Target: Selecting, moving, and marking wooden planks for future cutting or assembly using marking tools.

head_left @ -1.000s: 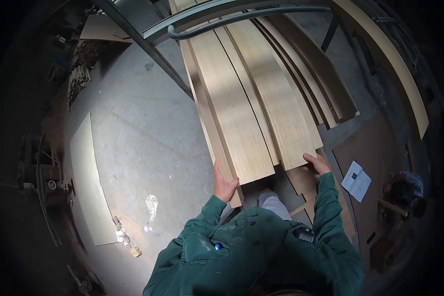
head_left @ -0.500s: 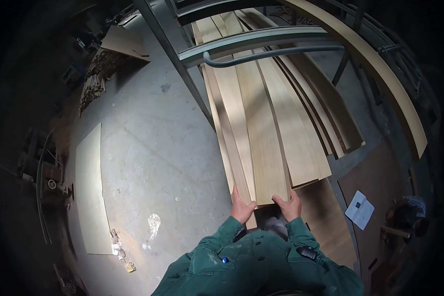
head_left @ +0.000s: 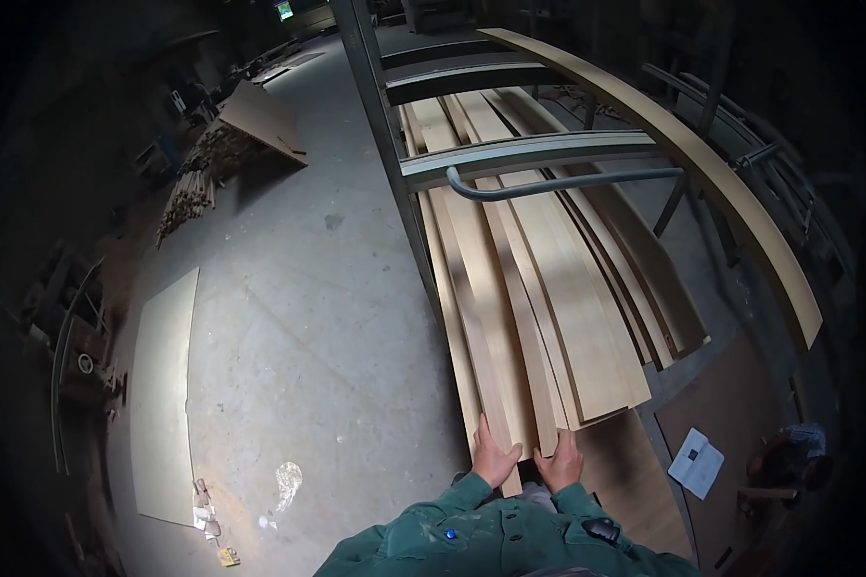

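Long pale wooden boards lie lengthwise in front of me, their near ends close to my body. At the near end of the stack, my left hand is closed around the edge of a board, thumb pointing inward. Just to its right, my right hand grips the near end of another board, which shows a narrow darker face as if tilted up. Between them a lighter wide board face shows. The fingers under the boards are hidden. A wide board lies to the right.
A metal frame with crossbars and a bent grey tube spans the stack. A long curved-looking strip rests on the frame. A pale sheet lies on the floor at left, a white paper at right. Bundled sticks lie far left.
The wide board face that lay flat between my hands has given way to a narrow, darker face by my right hand. My view has tilted upward, so the scene sits lower.
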Action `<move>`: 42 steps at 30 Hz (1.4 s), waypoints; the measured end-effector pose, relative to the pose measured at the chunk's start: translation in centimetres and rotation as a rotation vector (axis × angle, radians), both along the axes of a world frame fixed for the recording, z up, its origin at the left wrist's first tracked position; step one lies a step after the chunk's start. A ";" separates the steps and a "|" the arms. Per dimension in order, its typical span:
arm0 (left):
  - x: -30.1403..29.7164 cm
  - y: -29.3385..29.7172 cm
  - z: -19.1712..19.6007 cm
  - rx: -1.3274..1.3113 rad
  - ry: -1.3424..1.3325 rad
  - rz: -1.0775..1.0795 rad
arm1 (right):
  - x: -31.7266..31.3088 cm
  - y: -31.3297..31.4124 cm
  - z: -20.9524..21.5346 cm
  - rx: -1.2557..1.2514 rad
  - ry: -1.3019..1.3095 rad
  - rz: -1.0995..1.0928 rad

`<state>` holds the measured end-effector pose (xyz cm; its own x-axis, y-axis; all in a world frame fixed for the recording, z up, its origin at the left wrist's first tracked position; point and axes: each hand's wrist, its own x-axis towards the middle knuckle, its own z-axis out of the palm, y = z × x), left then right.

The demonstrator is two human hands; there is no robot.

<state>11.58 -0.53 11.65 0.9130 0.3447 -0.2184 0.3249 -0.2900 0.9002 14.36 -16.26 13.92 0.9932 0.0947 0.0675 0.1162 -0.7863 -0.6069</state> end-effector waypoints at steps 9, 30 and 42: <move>1.8 0.4 2.2 -0.077 -0.093 0.042 | 2.4 -2.5 5.0 0.187 0.280 0.188; 0.2 1.5 1.9 -0.085 -0.089 -0.015 | 3.5 -4.1 2.9 0.262 0.289 0.250; 0.6 -0.2 5.6 0.637 -0.291 -0.064 | 12.6 -15.5 -5.6 0.084 -0.126 -0.220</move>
